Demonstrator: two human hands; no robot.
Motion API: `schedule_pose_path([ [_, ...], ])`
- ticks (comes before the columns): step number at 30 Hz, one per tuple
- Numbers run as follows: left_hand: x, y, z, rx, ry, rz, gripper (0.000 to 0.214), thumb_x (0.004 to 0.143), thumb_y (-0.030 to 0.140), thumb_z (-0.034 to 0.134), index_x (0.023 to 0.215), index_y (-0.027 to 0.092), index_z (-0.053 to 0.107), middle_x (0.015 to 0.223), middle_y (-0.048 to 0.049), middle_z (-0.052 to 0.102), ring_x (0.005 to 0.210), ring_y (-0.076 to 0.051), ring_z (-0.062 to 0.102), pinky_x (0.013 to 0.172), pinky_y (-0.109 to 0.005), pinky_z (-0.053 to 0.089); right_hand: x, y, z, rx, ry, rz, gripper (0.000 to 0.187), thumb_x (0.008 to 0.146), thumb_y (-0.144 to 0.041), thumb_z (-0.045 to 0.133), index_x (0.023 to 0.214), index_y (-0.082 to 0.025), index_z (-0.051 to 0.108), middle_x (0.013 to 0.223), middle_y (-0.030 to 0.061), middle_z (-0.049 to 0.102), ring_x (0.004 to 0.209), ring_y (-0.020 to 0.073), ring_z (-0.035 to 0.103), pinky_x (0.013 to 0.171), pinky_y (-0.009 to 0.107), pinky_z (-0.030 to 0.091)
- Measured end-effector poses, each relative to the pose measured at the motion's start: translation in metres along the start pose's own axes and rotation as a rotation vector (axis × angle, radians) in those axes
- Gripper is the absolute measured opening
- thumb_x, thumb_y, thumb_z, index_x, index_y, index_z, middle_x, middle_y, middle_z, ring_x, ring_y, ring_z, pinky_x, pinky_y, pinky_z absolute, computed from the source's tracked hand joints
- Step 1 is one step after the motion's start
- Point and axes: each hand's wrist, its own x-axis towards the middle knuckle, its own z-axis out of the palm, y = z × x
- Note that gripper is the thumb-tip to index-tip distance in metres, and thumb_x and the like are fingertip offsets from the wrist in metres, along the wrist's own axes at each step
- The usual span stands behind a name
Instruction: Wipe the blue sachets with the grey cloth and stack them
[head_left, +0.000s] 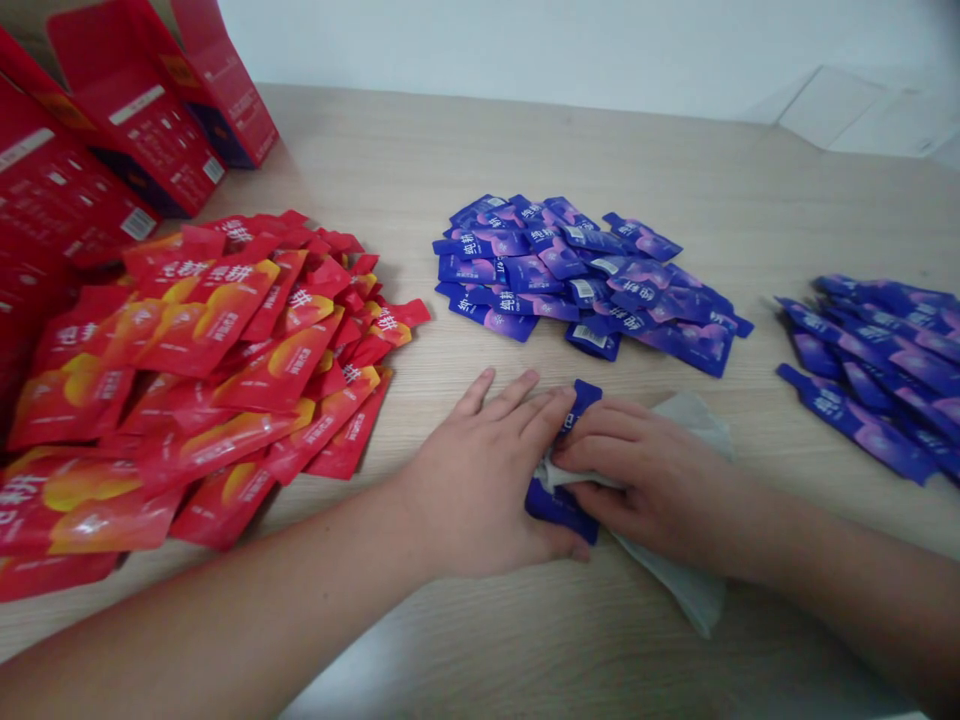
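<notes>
- Flat, narrow-necked blue pouch (564,512) on wood-grain desk (360,160), near side of middle blue heap (585,275).
- Left hand (495,480): grip splayed, flat on pouch.
- Right hand (652,480): grip closed on thin white cloth (690,582).
- Glossy red sachets (217,370), cardboard cartons (150,130) left of heap.

Red cartons (150,135) stand in a row at the upper left, running off the edge of view, with white strips and small print on their sides, barcodes (214,170) on some, and dark purple areas low down; in front of them spreads a loose heap of red pouches (214,385) with yellow-orange artwork and white lettering, overlapping at many angles; the tabletop (360,150) is pale, wood-grained; behind it rises a whitish wall (525,50); at the upper right sits a white, angular object (862,110), its kind unclear.
</notes>
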Motion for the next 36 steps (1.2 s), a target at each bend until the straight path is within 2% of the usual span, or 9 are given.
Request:
schedule_pose_path([
  [8, 0.000, 0.001, 0.000, 0.019, 0.005, -0.004, 0.124, 0.082, 0.088, 0.068, 0.170, 0.012, 0.026, 0.174, -0.0165, 0.038, 0.167, -0.037, 0.023, 0.136, -0.057, 0.004, -0.005, 0.040, -0.008, -0.136, 0.130, 0.104, 0.012, 0.099, -0.021, 0.065, 0.106, -0.024, 0.073, 0.109, 0.0100, 0.075, 0.099, 0.0278, 0.071, 0.086, 0.044, 0.059],
  [12, 0.001, 0.001, -0.001, 0.010, -0.002, -0.018, 0.129, 0.080, 0.086, 0.073, 0.172, 0.013, 0.022, 0.176, -0.0162, 0.035, 0.166, -0.038, 0.024, 0.136, -0.057, 0.006, -0.010, 0.034, -0.012, -0.167, 0.260, 0.066, 0.015, 0.099, -0.021, 0.067, 0.112, -0.025, 0.074, 0.110, 0.0103, 0.076, 0.102, 0.0286, 0.071, 0.091, 0.045, 0.059],
  [14, 0.001, 0.001, 0.000, 0.008, 0.000, -0.033, 0.133, 0.078, 0.086, 0.075, 0.173, 0.013, 0.017, 0.177, -0.0169, 0.032, 0.166, -0.039, 0.025, 0.136, -0.058, 0.007, -0.012, 0.020, -0.013, -0.087, 0.198, -0.019, 0.015, 0.099, -0.019, 0.067, 0.111, -0.025, 0.074, 0.113, 0.0091, 0.076, 0.104, 0.0263, 0.071, 0.092, 0.042, 0.059],
  [18, 0.000, 0.000, 0.000, 0.013, -0.020, -0.031, 0.134, 0.077, 0.085, 0.077, 0.173, 0.014, 0.018, 0.177, -0.0166, 0.032, 0.166, -0.038, 0.025, 0.136, -0.057, 0.008, -0.011, -0.005, -0.010, 0.109, -0.054, -0.161, 0.011, 0.104, -0.018, 0.063, 0.108, -0.021, 0.073, 0.110, 0.0069, 0.076, 0.107, 0.0217, 0.068, 0.095, 0.036, 0.057],
  [22, -0.001, 0.000, 0.001, 0.038, -0.025, -0.018, 0.125, 0.082, 0.089, 0.068, 0.173, 0.016, 0.022, 0.176, -0.0144, 0.034, 0.167, -0.037, 0.021, 0.136, -0.058, 0.005, -0.005, -0.001, -0.006, 0.084, -0.084, -0.158, 0.011, 0.104, -0.017, 0.061, 0.102, -0.018, 0.072, 0.104, 0.0077, 0.075, 0.105, 0.0241, 0.067, 0.096, 0.040, 0.056],
  [28, -0.001, 0.001, 0.001, 0.054, -0.041, -0.028, 0.127, 0.085, 0.090, 0.064, 0.173, 0.012, 0.019, 0.178, -0.0180, 0.029, 0.167, -0.041, 0.019, 0.135, -0.061, 0.005, -0.005, 0.036, -0.012, -0.138, 0.041, 0.007, 0.011, 0.101, -0.016, 0.060, 0.102, -0.021, 0.070, 0.108, 0.0096, 0.073, 0.101, 0.0271, 0.069, 0.089, 0.044, 0.056],
  [32, -0.004, 0.004, -0.001, 0.058, -0.018, 0.069, 0.128, 0.081, 0.085, 0.074, 0.173, 0.015, 0.021, 0.181, -0.0191, 0.012, 0.167, -0.050, 0.006, 0.133, -0.068, 0.008, -0.008, 0.054, -0.016, -0.260, 0.304, 0.110, 0.010, 0.099, -0.020, 0.064, 0.108, -0.024, 0.066, 0.110, 0.0097, 0.073, 0.104, 0.0297, 0.070, 0.091, 0.047, 0.058],
  [34, -0.006, 0.007, -0.002, 0.034, -0.060, 0.218, 0.107, 0.086, 0.079, 0.074, 0.169, 0.024, 0.035, 0.180, -0.0129, 0.024, 0.167, -0.045, 0.014, 0.134, -0.067, 0.010, -0.007, 0.055, -0.016, -0.253, 0.434, 0.137, 0.015, 0.097, -0.019, 0.067, 0.109, -0.027, 0.064, 0.108, 0.0077, 0.074, 0.103, 0.0292, 0.071, 0.090, 0.046, 0.059],
  [36, -0.005, 0.011, -0.003, 0.024, -0.101, 0.295, 0.073, 0.097, 0.067, 0.070, 0.156, 0.027, 0.053, 0.173, -0.0094, 0.043, 0.164, -0.038, 0.030, 0.135, -0.061, 0.016, -0.005, 0.053, -0.016, -0.245, 0.508, 0.137, 0.019, 0.096, -0.017, 0.068, 0.109, -0.029, 0.063, 0.105, 0.0061, 0.074, 0.100, 0.0289, 0.071, 0.088, 0.046, 0.059],
])
